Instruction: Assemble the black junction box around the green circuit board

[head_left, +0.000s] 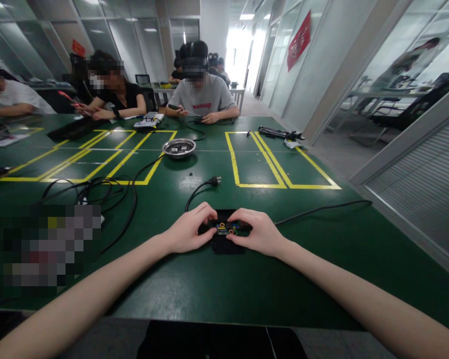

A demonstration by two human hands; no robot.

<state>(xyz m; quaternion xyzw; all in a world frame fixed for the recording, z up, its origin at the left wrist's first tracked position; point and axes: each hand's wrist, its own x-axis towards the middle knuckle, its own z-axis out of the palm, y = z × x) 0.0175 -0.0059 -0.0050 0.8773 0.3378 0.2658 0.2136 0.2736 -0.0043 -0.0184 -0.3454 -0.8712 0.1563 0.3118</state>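
Note:
Both hands meet over a small circuit board (223, 230) that carries copper-coloured coils. Under and around it is a black plastic casing (229, 246), low on the green table. My left hand (191, 228) curls its thumb and fingers around the left edge of the board. From the other side, my right hand (260, 232) pinches the right edge, fingers above and thumb below. A black cable (322, 205) runs off to the right from beside my right hand. Another black cable ends in a mains plug (215, 181) just behind the casing.
A metal bowl (178, 148) with small metal parts stands further back. Tangled black cables (93, 189) lie at left. Yellow tape (260, 186) marks rectangles on the table (164, 289). Black tools (280, 133) lie at the far right. A co-worker (209, 94) sits opposite, others at left.

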